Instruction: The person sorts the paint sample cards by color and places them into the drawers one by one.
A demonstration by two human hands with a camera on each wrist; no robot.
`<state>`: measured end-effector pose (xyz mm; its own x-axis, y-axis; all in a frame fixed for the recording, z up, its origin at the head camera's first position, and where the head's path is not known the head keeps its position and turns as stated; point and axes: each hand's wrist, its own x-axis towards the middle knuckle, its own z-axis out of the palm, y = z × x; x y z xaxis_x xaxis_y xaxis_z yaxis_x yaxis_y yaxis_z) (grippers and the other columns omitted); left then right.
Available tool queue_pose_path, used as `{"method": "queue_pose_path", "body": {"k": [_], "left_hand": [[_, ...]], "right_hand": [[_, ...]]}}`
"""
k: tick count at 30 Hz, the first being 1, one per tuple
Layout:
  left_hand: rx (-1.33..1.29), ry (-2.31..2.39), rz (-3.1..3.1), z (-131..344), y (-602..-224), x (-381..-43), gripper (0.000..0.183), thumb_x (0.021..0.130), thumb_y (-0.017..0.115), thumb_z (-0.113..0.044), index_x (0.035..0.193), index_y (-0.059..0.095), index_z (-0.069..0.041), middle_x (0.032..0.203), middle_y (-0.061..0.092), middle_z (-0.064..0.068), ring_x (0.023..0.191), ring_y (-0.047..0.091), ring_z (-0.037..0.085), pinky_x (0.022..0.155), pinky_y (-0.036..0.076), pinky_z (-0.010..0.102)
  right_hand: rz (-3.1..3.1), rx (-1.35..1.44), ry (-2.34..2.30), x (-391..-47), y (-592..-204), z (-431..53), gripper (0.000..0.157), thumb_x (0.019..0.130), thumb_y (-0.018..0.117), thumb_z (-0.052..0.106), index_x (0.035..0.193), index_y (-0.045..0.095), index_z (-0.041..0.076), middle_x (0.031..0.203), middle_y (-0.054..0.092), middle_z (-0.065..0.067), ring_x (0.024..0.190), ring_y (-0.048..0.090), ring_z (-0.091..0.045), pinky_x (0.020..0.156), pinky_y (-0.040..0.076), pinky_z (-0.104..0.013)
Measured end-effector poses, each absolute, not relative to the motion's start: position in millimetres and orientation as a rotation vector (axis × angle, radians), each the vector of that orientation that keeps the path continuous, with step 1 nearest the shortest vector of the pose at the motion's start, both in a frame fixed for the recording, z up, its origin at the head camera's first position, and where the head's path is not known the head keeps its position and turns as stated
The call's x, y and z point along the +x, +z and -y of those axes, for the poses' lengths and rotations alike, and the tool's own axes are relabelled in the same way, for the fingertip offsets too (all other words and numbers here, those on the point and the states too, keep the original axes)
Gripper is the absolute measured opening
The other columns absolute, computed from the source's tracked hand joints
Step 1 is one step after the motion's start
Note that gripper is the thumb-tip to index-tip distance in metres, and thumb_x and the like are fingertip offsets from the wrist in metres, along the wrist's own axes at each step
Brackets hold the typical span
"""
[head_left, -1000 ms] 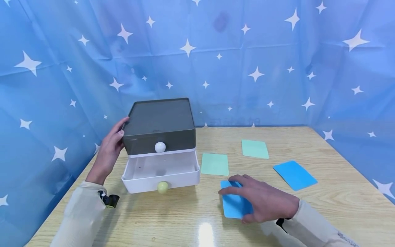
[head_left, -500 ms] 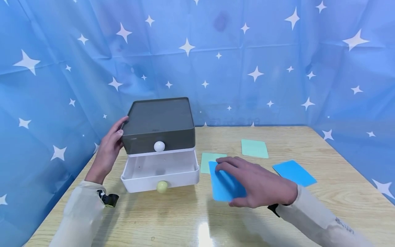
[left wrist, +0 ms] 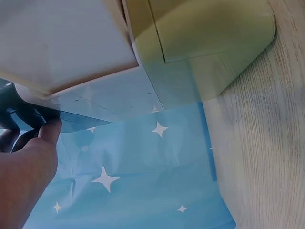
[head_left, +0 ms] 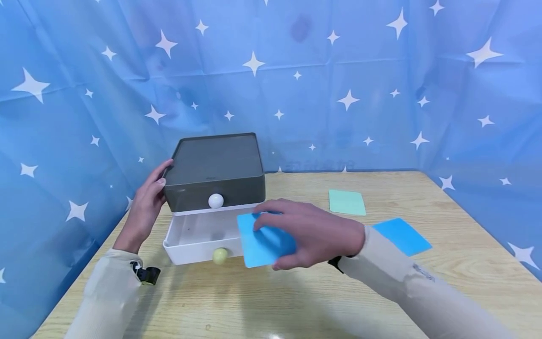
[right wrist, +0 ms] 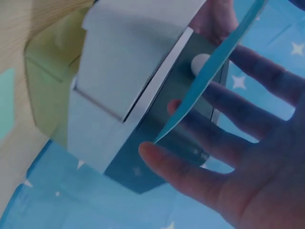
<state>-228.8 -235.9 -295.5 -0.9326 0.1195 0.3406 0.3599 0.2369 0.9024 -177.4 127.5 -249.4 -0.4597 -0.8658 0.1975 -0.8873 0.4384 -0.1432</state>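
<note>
— Looking from the head view, finding what?

— Finding a blue card (head_left: 262,245) nearly face-on, at five o'clock from the dark-grey box (head_left: 216,160), blocking sight of the right front corner of the white drawer (head_left: 192,249). Also finding a mint-green card (head_left: 347,202) at two o'clock from it and a second blue card (head_left: 402,237) at three, lying flat on the table (head_left: 190,301).

— And from the wrists?

— From the right, getting the same held card nearly edge-on, as a thin strip. From both, catching a yellow-green lower tier (left wrist: 214,28) under the white drawer, hidden from the head.

— Spread or pinching, with the right hand (head_left: 313,233)?

— Pinching the blue card, with thumb near its lower edge and fingers toward the upper, spaced well apart as seen from the right wrist.

— And with the left hand (head_left: 144,207)?

— Resting it against the dark-grey box at nine o'clock, with fingers extended along the side. From the left wrist, too shadowed at the fingertips to tell how firmly pressed.
</note>
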Motion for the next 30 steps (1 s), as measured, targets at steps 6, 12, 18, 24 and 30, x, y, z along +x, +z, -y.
{"method": "queue_pose_path", "body": {"k": [6,12,18,24,30], "left_hand": [[-0.443,-1.765,2.309,236,-297,-227,0.054,0.109,0.031,-0.04,0.161,0.025,-0.025,0.169,0.014,0.014,0.148,0.027,0.033,0.096,0.038,0.003],[-0.447,-1.765,2.3,235,-297,-227,0.054,0.109,0.032,-0.041,0.161,0.026,-0.025,0.169,0.014,0.013,0.149,0.026,0.034,0.096,0.038,0.003],[-0.448,-1.759,2.302,235,-296,-227,0.054,0.109,0.032,-0.041,0.161,0.025,-0.025,0.169,0.014,0.013,0.15,0.024,0.036,0.095,0.038,0.003],[-0.459,-1.771,2.297,233,-295,-227,0.054,0.109,0.032,-0.04,0.161,0.025,-0.024,0.168,0.015,0.015,0.148,0.028,0.031,0.096,0.038,0.004],[-0.459,-1.779,2.294,233,-296,-227,0.054,0.109,0.032,-0.04,0.161,0.026,-0.024,0.168,0.015,0.015,0.148,0.028,0.029,0.096,0.037,0.004]], "right_hand": [[2.602,1.636,0.321,-184,-249,-99,0.056,0.082,0.08,0.045,0.128,0.059,0.02,0.144,0.052,-0.002,0.124,0.056,-0.021,0.095,0.054,-0.035],[2.68,1.64,0.316,-189,-251,-82,0.055,0.086,0.074,0.047,0.132,0.058,0.023,0.144,0.052,0.001,0.122,0.055,-0.019,0.095,0.052,-0.035],[2.726,1.62,0.26,-196,-256,-72,0.055,0.088,0.07,0.049,0.135,0.057,0.023,0.144,0.053,0.002,0.119,0.057,-0.017,0.095,0.052,-0.034],[2.728,1.601,0.217,-199,-260,-67,0.056,0.089,0.07,0.048,0.136,0.057,0.021,0.142,0.056,0.0,0.118,0.059,-0.017,0.095,0.052,-0.033],[2.697,1.593,0.199,-200,-263,-64,0.053,0.089,0.071,0.046,0.133,0.059,0.019,0.132,0.063,0.001,0.11,0.062,-0.014,0.091,0.053,-0.029]]}}
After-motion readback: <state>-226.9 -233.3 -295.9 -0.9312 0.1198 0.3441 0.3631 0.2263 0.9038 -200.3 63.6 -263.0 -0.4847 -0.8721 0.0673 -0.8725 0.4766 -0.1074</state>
